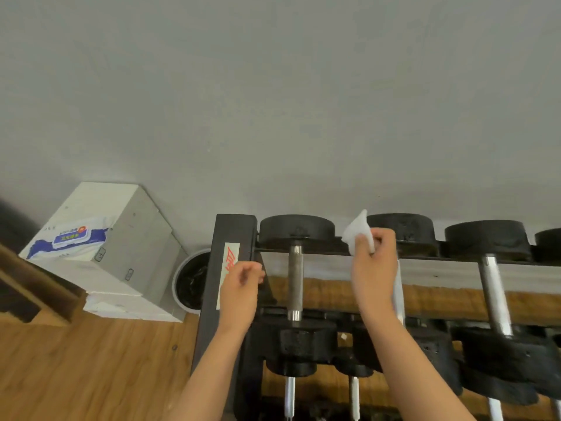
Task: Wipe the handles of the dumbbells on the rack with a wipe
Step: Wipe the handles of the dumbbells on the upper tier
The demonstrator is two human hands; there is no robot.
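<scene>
The right hand (375, 262) pinches a crumpled white wipe (358, 230) between thumb and curled fingers at centre right. The wipe sticks up above the fingertips, in front of the second dumbbell's far head (400, 229) and above its chrome handle (400, 299), which the wrist mostly hides. The left hand (243, 284) hangs loosely curled, holding nothing, beside the rack's end post (230, 232) and the leftmost dumbbell's handle (295, 281). Left of the rack stands a round bin (177, 287) with a black liner; its contents cannot be made out. A wet-wipe pack (68, 238) lies on a white box (136, 238).
</scene>
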